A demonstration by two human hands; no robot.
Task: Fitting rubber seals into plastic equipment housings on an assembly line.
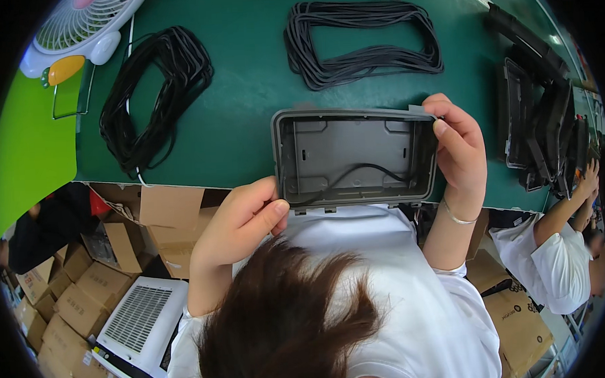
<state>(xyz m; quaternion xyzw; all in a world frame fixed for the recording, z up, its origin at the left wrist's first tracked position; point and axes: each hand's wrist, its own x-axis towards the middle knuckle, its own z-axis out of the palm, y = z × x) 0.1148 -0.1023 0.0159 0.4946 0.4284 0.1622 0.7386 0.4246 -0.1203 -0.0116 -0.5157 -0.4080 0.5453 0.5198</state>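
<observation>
A dark grey plastic box, open at the top, is held level over the near edge of the green table. Two short slots show in its floor, and a thin black cord curves across the inside. My left hand pinches the box's lower left corner, with the thumb at the rim. At the upper right corner, my right hand grips the rim between thumb and fingers. The cord's left end runs toward my left thumb; whether that hand also holds it is hidden.
Coiled black cables lie at the left, and a rectangular cable coil lies beyond the box. Dark box parts are piled at the right. A white fan stands far left. Cardboard boxes sit below; another person works at the right.
</observation>
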